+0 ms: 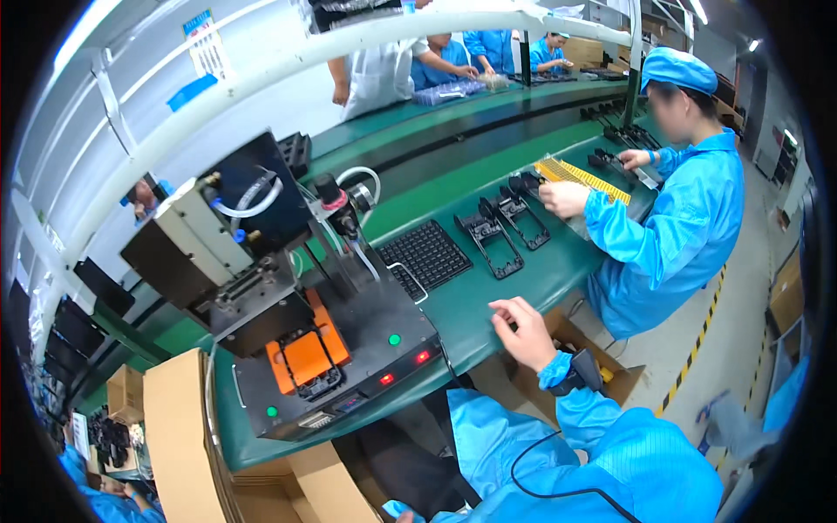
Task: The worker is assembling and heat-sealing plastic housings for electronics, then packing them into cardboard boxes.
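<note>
My right hand (521, 331) hovers over the front edge of the green table (514, 283), fingers spread, holding nothing. A black strap sits on its wrist. The things nearest to it are a black grid tray (427, 254) and two black plastic frames (491, 240) lying flat on the table beyond it. To its left stands a small press machine (349, 331) with an orange fixture (305, 353) that holds a black part. Only a sliver of my left hand (404, 517) shows at the lower edge, and its fingers are hidden.
A co-worker in blue (680, 227) sits to the right, handling a yellow tray (580, 179). More people work at the far end. Cardboard boxes (179, 436) stand at the lower left, and another box (571, 340) is under the table. Yellow-black tape marks the floor.
</note>
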